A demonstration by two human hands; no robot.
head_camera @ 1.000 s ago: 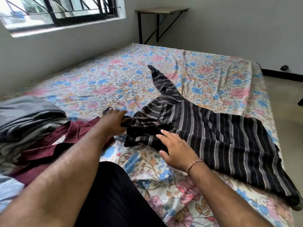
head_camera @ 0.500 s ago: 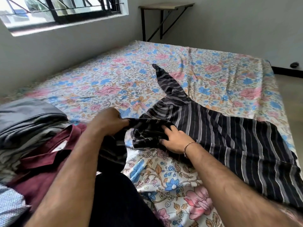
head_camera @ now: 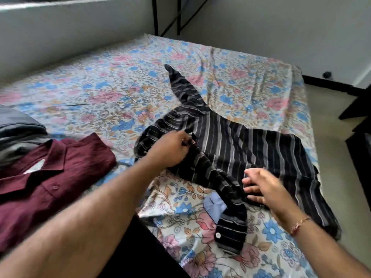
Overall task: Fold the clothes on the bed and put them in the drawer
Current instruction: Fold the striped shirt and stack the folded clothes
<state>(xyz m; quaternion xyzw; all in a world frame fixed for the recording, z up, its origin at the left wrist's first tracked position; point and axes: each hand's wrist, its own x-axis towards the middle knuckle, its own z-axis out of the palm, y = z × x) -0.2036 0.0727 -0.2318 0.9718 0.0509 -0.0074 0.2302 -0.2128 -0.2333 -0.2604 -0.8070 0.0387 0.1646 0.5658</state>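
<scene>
A black shirt with grey stripes (head_camera: 241, 143) lies spread across the floral bed sheet (head_camera: 112, 87). One sleeve points toward the far wall; the other runs toward me and ends in a buttoned cuff (head_camera: 230, 233). My left hand (head_camera: 170, 149) pinches the fabric near the collar and shoulder. My right hand (head_camera: 261, 187) lies over the shirt's near edge beside that sleeve, fingers spread and fairly straight, touching the cloth. A folded maroon shirt (head_camera: 50, 177) rests at the left.
Folded grey clothes (head_camera: 16, 135) are stacked at the far left behind the maroon shirt. A wall-mounted shelf bracket (head_camera: 168, 15) stands beyond the bed's far end. Dark furniture (head_camera: 359, 125) sits on the floor to the right of the bed.
The near sleeve has been pulled out from the bunched collar area and now lies toward me. My right hand moved right to the shirt's near edge; my left hand shifted right along the collar.
</scene>
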